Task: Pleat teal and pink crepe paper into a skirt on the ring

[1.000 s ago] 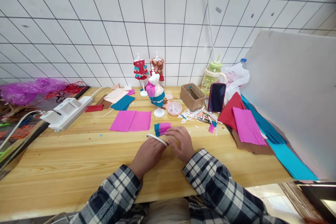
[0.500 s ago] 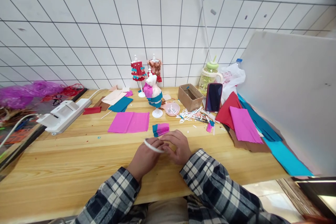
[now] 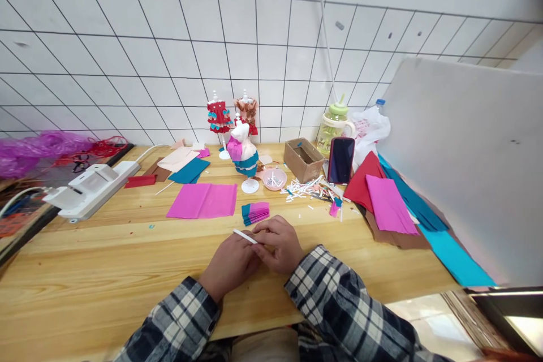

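Observation:
My left hand (image 3: 231,263) and my right hand (image 3: 280,243) meet at the near middle of the wooden table (image 3: 106,260). Both are closed around a thin white strip (image 3: 245,236) that pokes out to the left above my left knuckles. Just beyond my fingers lies a small folded stack of pink and teal paper (image 3: 255,212). A little mannequin in a pink, white and teal paper dress (image 3: 242,153) stands behind that stack. Both sleeves are dark plaid.
A pink paper sheet (image 3: 203,201) lies left of centre. A white power strip (image 3: 89,188) sits far left. A pink dish (image 3: 274,178), cardboard box (image 3: 302,158), phone (image 3: 340,159), green bottle (image 3: 334,124) and white scraps (image 3: 307,188) stand behind. Coloured sheets (image 3: 388,203) and a white board (image 3: 462,164) fill the right.
The white loop seen on my left hand is now a short straight strip pinched between both hands. My hands drew slightly nearer to me. The camera tilted a little down and right.

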Motion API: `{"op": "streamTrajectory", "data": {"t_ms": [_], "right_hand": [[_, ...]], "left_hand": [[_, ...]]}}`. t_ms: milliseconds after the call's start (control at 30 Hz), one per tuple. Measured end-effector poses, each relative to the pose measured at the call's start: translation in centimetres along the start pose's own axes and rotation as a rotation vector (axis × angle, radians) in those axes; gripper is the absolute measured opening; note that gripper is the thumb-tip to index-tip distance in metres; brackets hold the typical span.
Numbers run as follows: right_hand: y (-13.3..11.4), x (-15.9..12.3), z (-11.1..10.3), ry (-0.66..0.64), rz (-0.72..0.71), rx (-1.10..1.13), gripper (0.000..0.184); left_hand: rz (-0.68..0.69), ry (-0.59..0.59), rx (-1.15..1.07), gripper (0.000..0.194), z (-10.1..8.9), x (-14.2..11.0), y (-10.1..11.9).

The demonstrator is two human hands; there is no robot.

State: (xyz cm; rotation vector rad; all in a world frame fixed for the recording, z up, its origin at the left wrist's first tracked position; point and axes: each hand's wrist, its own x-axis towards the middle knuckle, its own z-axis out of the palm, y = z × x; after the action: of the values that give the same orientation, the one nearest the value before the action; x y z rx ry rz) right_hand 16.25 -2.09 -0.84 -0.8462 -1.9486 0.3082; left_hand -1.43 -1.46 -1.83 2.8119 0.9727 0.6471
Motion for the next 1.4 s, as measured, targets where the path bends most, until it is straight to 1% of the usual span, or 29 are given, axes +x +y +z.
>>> {"op": "streamTrajectory", "data": {"t_ms": [167, 200, 333, 400, 500, 633, 700, 833, 933, 1000, 1167, 1267, 1400], "right_hand": [[0.1, 0.0, 0.1, -0.009, -0.008, -0.012, 0.018], [0.2, 0.0, 0.1, -0.007, -0.005, -0.012, 0.018], [0.3, 0.1, 0.2, 0.016, 0.050, -0.024, 0.016], [0.4, 0.1, 0.2, 0.027, 0.076, -0.033, 0.016], [0.5, 0.0, 0.3, 0.044, 0.064, -0.032, 0.016], [0.5, -0.2, 0.2, 0.060, 0.055, -0.016, 0.014], [0.4, -0.1, -0.1, 0.049, 0.054, 0.009, 0.014], [0.2, 0.0, -0.6, 0.012, 0.052, 0.072, 0.021], [0.3, -0.1, -0.6, -0.001, 0.059, 0.060, 0.016], [0.4, -0.1, -0.4, -0.005, 0.056, 0.049, 0.013], [0.5, -0.1, -0.2, 0.008, 0.065, 0.050, 0.011], [0.3, 0.0, -0.2, 0.029, 0.054, 0.071, 0.010], [0.2, 0.2, -0.3, 0.059, 0.032, 0.086, 0.009]], "left_hand": [[0.048, 0.119, -0.020, 0.022, -0.2, -0.1, -0.1], [0.051, 0.127, -0.020, 0.022, -0.3, -0.1, -0.1], [0.001, 0.082, -0.051, 0.020, -0.5, 0.2, 0.0], [0.006, 0.078, -0.064, 0.021, -0.4, 0.3, 0.0], [0.027, 0.094, -0.041, 0.023, -0.3, 0.4, -0.2], [0.011, 0.100, 0.002, 0.022, -0.2, 0.3, -0.4], [0.017, 0.076, 0.022, 0.023, -0.2, 0.2, -0.4], [0.055, -0.023, 0.028, 0.021, 0.2, 0.1, -0.4], [0.044, -0.086, 0.010, 0.019, 0.5, 0.1, -0.3], [0.032, -0.095, 0.007, 0.018, 0.5, 0.2, -0.2], [0.006, -0.005, -0.068, 0.023, -0.3, 0.4, 0.0], [0.016, 0.048, -0.131, 0.023, -0.7, 0.3, -0.1], [0.015, 0.062, -0.146, 0.021, -1.0, 0.3, 0.0]]}}
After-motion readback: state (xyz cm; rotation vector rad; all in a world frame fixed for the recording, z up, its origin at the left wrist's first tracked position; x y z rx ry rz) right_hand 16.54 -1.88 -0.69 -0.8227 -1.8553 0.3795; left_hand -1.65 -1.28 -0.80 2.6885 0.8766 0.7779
